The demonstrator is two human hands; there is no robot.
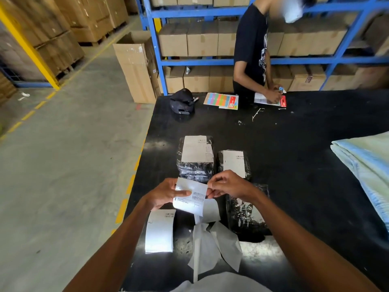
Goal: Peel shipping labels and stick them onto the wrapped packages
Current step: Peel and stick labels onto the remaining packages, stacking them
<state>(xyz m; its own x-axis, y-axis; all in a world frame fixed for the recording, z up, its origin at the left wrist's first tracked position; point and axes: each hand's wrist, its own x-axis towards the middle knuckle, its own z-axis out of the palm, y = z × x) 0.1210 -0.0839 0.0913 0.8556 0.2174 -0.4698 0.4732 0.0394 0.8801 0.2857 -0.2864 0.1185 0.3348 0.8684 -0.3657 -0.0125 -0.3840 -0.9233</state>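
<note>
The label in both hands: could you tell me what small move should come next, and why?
Probably peel the label from its backing at the right edge, which the right hand pinches while the left hand grips it; the wrapped package under the right wrist bears none.

Bare black table point(294, 157) lies open to the right; labelled packages point(196, 159) crowd ahead, backing scraps point(210, 249) nearer.
</note>
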